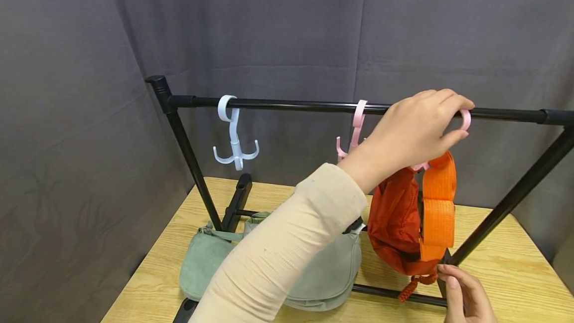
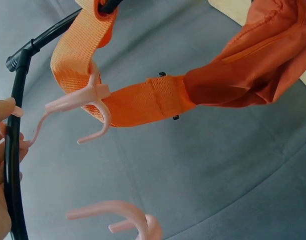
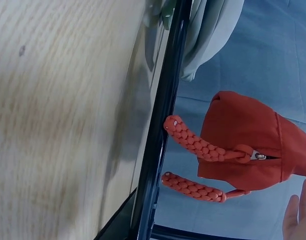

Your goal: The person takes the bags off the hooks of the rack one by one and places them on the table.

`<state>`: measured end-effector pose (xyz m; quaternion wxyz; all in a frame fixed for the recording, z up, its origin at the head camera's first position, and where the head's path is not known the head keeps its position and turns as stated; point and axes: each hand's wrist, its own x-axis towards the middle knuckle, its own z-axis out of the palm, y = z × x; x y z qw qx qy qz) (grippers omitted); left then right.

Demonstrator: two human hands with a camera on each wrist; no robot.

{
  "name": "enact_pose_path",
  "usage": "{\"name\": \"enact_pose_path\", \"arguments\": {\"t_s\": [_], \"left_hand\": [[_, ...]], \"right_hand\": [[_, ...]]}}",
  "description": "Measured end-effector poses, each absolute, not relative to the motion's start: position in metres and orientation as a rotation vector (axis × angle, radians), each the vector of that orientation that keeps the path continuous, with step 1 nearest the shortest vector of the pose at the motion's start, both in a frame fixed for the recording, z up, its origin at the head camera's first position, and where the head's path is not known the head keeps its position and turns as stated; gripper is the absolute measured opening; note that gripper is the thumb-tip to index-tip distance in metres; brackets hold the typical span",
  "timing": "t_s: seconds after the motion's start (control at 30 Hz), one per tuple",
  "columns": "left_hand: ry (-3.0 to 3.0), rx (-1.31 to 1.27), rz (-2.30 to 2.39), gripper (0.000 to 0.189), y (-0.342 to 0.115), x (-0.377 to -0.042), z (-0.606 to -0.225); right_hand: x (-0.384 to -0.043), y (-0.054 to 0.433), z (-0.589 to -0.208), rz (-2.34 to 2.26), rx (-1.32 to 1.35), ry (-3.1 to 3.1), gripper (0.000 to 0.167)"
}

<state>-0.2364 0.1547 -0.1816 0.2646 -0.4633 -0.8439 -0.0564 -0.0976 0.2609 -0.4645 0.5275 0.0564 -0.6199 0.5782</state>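
Observation:
My left hand [image 1: 423,121] reaches over the black rail and grips the top of a pink hook [image 1: 466,119] there. In the left wrist view the hook's stem [image 2: 73,100] runs from the fingers to its prongs. An orange-red bag [image 1: 394,223] hangs from that hook by its wide orange strap [image 1: 439,198]. My right hand [image 1: 468,293] is low beside the bag, its fingers loosely bent around nothing. The right wrist view shows the bag's zipper and braided pulls [image 3: 197,145], apart from the right fingers.
A second pink hook [image 1: 357,118] and a pale blue hook [image 1: 235,136] hang on the black rail [image 1: 291,105]. Behind my left sleeve, a small green pouch [image 1: 204,263] and a grey-green bag [image 1: 329,273] lie on the wooden table [image 1: 502,263]. Grey curtains stand behind.

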Motion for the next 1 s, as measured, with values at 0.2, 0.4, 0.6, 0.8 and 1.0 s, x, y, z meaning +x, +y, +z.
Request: {"name": "enact_pose_path", "arguments": {"t_s": [0.2, 0.4, 0.6, 0.8, 1.0], "left_hand": [[-2.243, -1.229, -0.164, 0.043, 0.154, -0.236, -0.185], [-2.178, -1.2, -0.161, 0.043, 0.154, -0.236, -0.19], [-2.141, -1.189, -0.172, 0.041, 0.155, -0.236, -0.194], [-2.135, -1.158, -0.191, 0.041, 0.156, -0.235, -0.194], [-2.118, -1.149, -0.206, 0.04, 0.155, -0.234, -0.195]], "right_hand": [[-0.099, 0.259, -0.459, 1.488, 0.16, -1.366, 0.018], [-0.101, 0.261, -0.448, 1.409, 0.144, -1.398, 0.018], [-0.104, 0.264, -0.43, 1.367, 0.096, -1.347, 0.017], [-0.105, 0.268, -0.412, 1.374, 0.047, -1.334, 0.018], [-0.102, 0.27, -0.392, 1.238, -0.137, -1.576, 0.02]]}}
